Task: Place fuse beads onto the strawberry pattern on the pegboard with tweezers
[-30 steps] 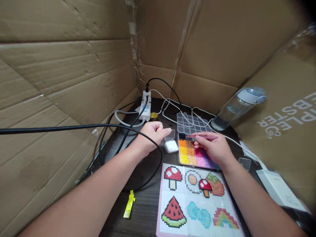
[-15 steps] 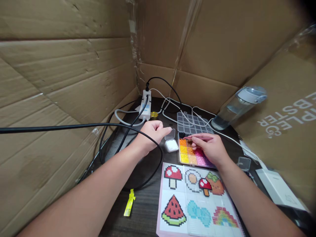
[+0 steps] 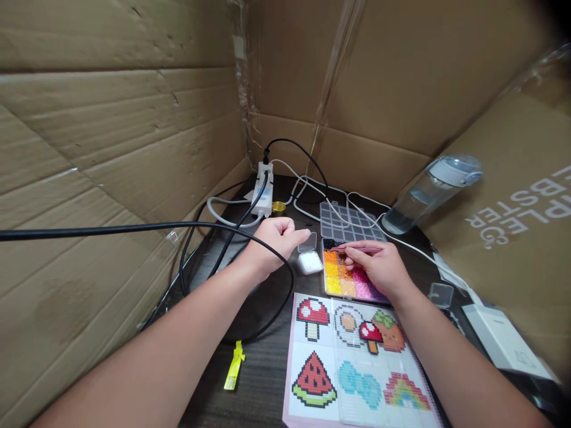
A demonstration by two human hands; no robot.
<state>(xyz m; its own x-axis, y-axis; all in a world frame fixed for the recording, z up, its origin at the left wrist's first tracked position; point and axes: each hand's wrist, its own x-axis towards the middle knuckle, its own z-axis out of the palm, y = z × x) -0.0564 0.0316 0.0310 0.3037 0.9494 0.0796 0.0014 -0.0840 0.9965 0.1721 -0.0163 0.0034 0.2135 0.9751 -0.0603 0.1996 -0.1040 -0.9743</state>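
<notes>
Right hand (image 3: 379,267): we pinch tweezers (image 3: 339,249) over the bead box (image 3: 335,295).
Left hand (image 3: 277,241): curled closed, left of the bead box.

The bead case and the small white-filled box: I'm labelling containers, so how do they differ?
The bead case is larger than the small box. The bead case is divided into many compartments; the small box shows just one. The bead case shows many colours; the small box shows only white contents. Both stand open on the table.
</notes>
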